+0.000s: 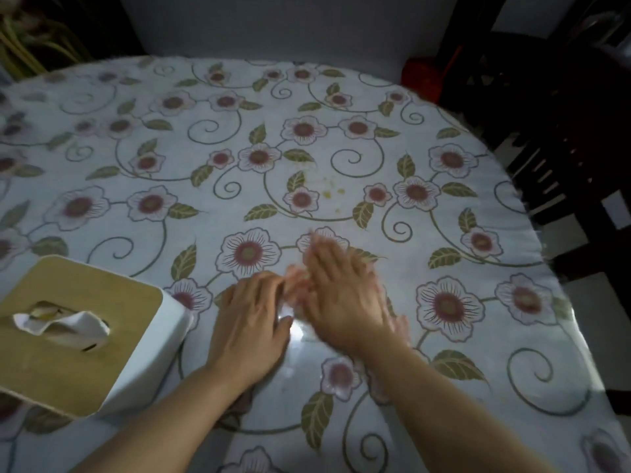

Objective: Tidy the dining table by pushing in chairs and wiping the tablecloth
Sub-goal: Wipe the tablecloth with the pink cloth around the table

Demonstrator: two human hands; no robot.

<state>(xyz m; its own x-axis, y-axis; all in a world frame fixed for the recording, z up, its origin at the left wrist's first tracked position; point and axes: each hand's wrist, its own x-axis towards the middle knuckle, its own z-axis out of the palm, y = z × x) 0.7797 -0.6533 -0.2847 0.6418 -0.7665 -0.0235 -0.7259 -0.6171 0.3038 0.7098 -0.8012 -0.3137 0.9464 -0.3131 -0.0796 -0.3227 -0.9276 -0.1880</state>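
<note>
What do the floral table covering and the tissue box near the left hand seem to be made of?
The white floral table covering looks like printed cloth under a clear glossy plastic sheet, going by the glare patches near the hands. The square tissue box seems to be smooth white plastic with a matte tan lid, possibly wood or bamboo.

Both hands (290,302) low, side by side; right blurred.

We see the right hand (336,295) motion-blurred, fingers unclear; we can't tell whether it holds anything. Tissue box (85,339) cut by the left edge. Dark chair (560,158) cropped right, details lost in shadow.
</note>
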